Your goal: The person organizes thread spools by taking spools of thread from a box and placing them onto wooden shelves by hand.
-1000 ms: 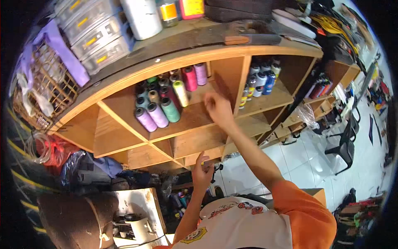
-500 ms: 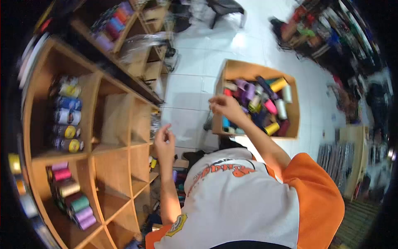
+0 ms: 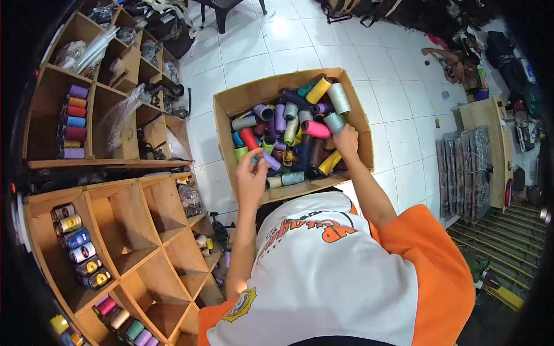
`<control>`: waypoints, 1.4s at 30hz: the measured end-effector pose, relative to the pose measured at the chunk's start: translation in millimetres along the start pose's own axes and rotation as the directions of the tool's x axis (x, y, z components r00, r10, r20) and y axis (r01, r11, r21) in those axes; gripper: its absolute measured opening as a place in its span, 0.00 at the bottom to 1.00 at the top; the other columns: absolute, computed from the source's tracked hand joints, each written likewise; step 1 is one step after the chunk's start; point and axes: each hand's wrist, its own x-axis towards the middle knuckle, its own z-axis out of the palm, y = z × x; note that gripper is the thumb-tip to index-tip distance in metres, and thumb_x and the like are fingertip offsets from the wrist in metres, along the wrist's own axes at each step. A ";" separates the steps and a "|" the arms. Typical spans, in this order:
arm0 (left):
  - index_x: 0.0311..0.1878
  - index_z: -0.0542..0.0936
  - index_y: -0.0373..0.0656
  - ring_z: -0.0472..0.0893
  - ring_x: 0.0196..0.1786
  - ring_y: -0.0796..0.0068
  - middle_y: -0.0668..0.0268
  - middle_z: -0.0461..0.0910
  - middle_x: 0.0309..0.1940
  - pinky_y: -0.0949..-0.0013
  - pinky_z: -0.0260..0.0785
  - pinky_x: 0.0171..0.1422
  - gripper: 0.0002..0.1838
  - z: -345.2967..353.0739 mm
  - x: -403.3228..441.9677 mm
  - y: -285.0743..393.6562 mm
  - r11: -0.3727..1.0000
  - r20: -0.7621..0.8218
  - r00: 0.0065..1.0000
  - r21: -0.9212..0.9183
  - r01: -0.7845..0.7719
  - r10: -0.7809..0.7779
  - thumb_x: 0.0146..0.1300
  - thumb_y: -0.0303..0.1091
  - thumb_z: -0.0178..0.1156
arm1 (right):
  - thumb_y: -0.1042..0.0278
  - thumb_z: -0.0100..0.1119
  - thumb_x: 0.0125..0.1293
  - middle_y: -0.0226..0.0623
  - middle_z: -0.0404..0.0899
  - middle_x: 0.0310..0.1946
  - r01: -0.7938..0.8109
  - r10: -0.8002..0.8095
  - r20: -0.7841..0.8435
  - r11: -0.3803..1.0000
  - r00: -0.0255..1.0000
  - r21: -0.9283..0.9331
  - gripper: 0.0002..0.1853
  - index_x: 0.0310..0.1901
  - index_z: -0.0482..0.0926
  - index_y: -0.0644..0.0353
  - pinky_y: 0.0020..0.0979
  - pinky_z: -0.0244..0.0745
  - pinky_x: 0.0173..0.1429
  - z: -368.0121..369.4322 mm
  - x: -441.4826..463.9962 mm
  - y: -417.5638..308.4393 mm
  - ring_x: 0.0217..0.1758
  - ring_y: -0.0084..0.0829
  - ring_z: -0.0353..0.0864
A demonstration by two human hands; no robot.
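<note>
A cardboard box [image 3: 231, 98] full of thread spools stands on the floor before me. Over its right side, my right hand [image 3: 346, 142] is closed on the end of a pale grey-blue thread spool [image 3: 333, 122]. At the near left of the box, my left hand [image 3: 252, 177] has loosely bent fingers, apart, with no spool in them. Close to its fingertips lie a red spool [image 3: 249, 139] and a purple spool [image 3: 271, 161]. Yellow, white and pink spools, among them a pink spool [image 3: 316, 129], fill the middle and far side in a jumble.
A wooden cubby shelf [image 3: 144, 265] at my left holds several spools in two compartments. Behind it is another shelf [image 3: 34, 130] with a spool stack and plastic bags. Wrapped panels [image 3: 464, 173] stand at the right, and a dark chair [image 3: 222, 8] at the back.
My view has turned, bringing the box to the centre. My right hand has gone from the box's left side to its right and taken a spool; my left hand has come to the box.
</note>
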 end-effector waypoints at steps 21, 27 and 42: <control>0.56 0.72 0.40 0.77 0.53 0.53 0.55 0.76 0.51 0.60 0.70 0.56 0.32 20.6 -27.8 -14.5 0.920 0.056 0.997 0.386 -0.068 0.050 0.46 0.38 0.70 | 0.61 0.68 0.56 0.44 0.81 0.41 0.403 -0.508 0.135 0.796 0.851 0.452 0.23 0.48 0.76 0.66 0.32 0.76 0.48 -37.2 24.6 -68.8 0.41 0.35 0.82; 0.58 0.71 0.38 0.78 0.53 0.58 0.54 0.77 0.51 0.61 0.71 0.56 0.35 -6.4 -60.0 -8.5 0.986 -0.182 0.983 0.165 -0.008 0.039 0.44 0.36 0.71 | 0.53 0.71 0.47 0.51 0.78 0.46 0.683 -0.652 0.347 0.729 0.674 0.044 0.28 0.47 0.76 0.62 0.44 0.73 0.54 11.1 36.8 -62.0 0.51 0.51 0.77; 0.61 0.68 0.34 0.76 0.48 0.73 0.62 0.76 0.47 0.67 0.69 0.55 0.32 -116.3 -156.2 -35.4 0.746 -0.509 0.854 -0.610 -0.268 -0.109 0.54 0.41 0.57 | 0.64 0.64 0.61 0.39 0.75 0.51 -0.207 -0.726 0.680 0.654 0.100 0.728 0.30 0.62 0.65 0.67 0.32 0.72 0.57 -117.3 -39.3 -258.5 0.52 0.30 0.77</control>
